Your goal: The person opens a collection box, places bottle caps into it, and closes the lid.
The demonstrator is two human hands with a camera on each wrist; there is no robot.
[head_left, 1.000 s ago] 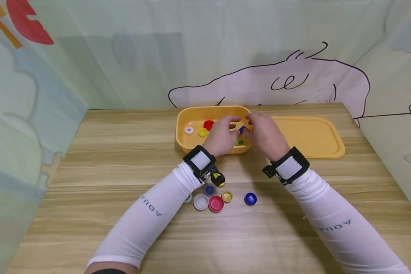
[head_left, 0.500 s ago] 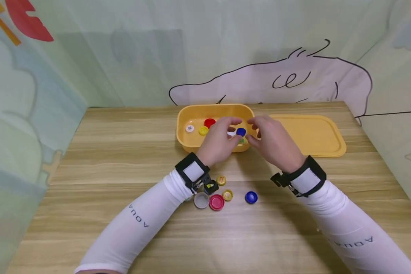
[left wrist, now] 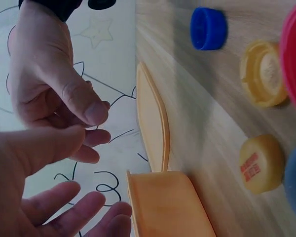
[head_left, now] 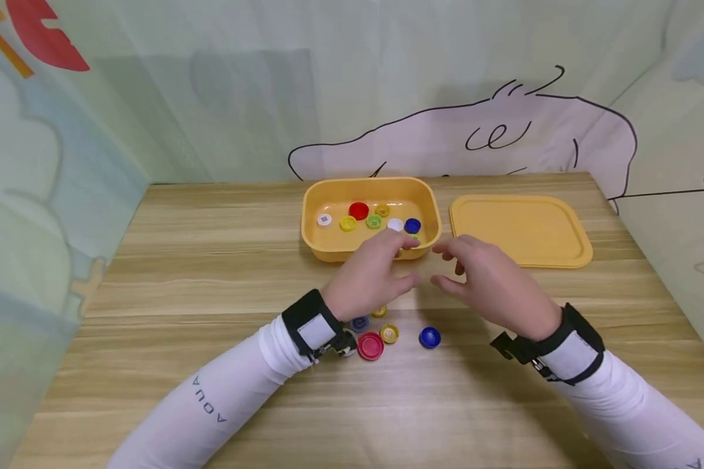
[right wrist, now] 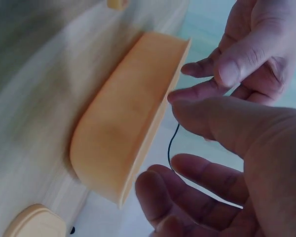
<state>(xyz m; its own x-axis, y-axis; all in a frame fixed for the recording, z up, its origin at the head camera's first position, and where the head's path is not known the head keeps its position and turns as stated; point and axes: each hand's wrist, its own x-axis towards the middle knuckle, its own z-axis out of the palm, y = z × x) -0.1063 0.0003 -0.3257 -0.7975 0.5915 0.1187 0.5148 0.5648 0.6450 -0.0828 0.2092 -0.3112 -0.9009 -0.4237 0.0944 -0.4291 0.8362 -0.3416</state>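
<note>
Both hands hover over the table at the front of an orange plastic box, fingers loosely bent and nothing held. My left hand overlaps the box's front rim in the head view. Facing it, my right hand is just off the box's front right corner. Inside the box lie several bottle caps, among them a red cap, a white cap and a dark blue cap. Between the forearms on the table are a pink-red cap, a yellow cap and a blue cap.
An orange lid lies flat on the table right of the box. A gold cap with red print shows in the left wrist view. My left wrist partly covers a greyish-blue cap. A printed curtain hangs behind the table.
The dark blue cap, earlier between the fingertips over the box, now lies in it. Both hands have drawn back toward the person and out of the box.
</note>
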